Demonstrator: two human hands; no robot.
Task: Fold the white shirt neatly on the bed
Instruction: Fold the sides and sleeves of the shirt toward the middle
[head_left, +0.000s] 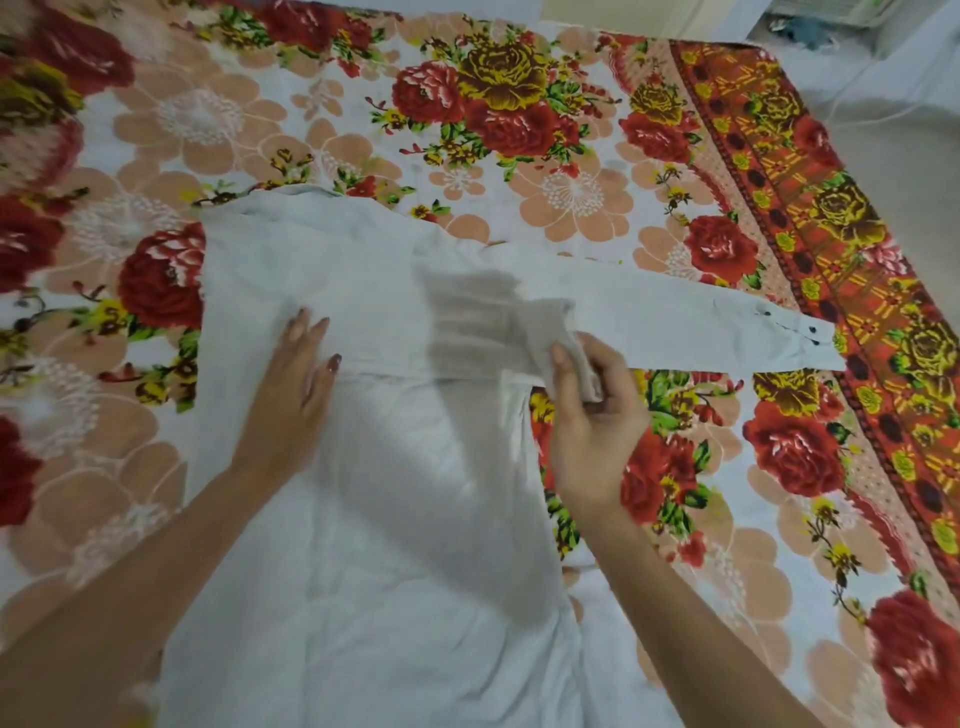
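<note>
Both our forearms enter from the bottom edge, over the lower body of the white shirt (374, 519), which lies spread on the bed.

Left side: flowered bedsheet (156, 130), red and peach blooms, bare beyond the shirt's left edge.

Our left hand (296, 384) lies palm down on the shirt's upper body, fingers (304, 325) straight and close together, thumb out to the right. Nothing gripped; the cloth is under the palm and pressed flat. Dark polish on the nails.

Centre: shirt's top edge runs up toward the head of the bed. Between the hands the fabric is smeared by motion blur, so we cannot tell the folds there.

Our right hand (592, 415) is raised slightly, palm turned toward us, fingers curled. Thumb and fingertips pinch a bunched piece of shirt cloth at the shirt's right edge; the cloth sits between thumb and fingers, draping over them.

Right: one sleeve (675, 317) stretches flat across the sheet, away from the right hand, ending in a cuff (795, 338) with dark buttons. Cuff lies on the patterned red border (810, 208) of the sheet, well apart from both hands.
</note>
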